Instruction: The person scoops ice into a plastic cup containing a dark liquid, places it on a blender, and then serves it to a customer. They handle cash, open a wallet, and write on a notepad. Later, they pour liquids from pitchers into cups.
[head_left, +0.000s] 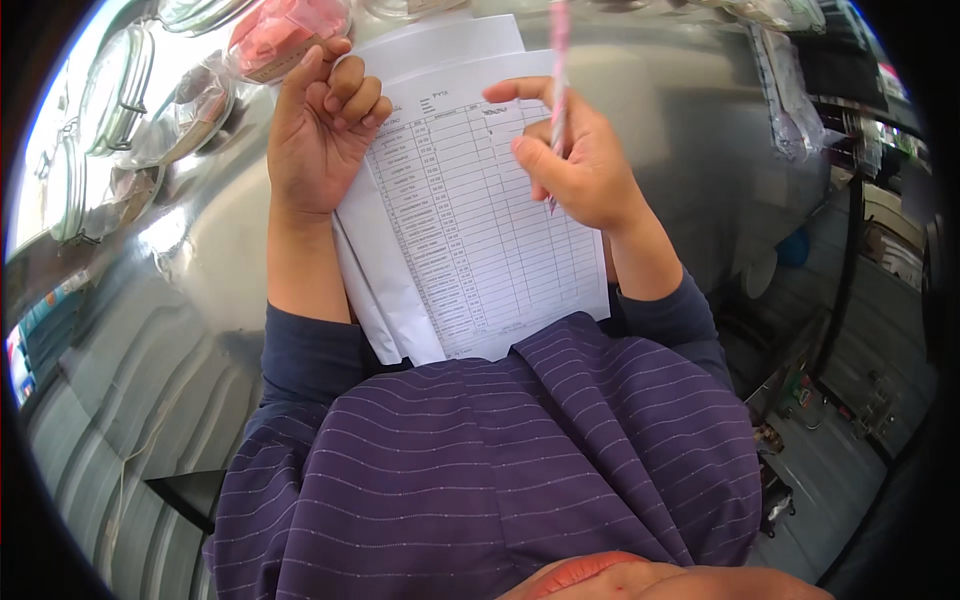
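Note:
A pink-and-white pen (558, 112) stands nearly upright in my right hand (585, 161), its tip just over a printed form. My right index finger points out to the left above the sheet. The form (517, 255) is a ruled table with a column of printed and handwritten entries at its left. More white sheets (480, 37) lie beneath it. My left hand (326, 127) is raised palm up at the papers' left edge, fingers curled in and holding nothing visible. Its fingertips overlap a round container of pink contents (281, 34); whether they touch is unclear.
Glass jars with wire clasps (120, 90) and bagged goods (184, 112) line the left and back of the shiny metal table (675, 142). Plastic packets (791, 97) lie at the right. Dark metal framing (840, 277) stands beyond it. Purple striped cloth (480, 450) covers my front.

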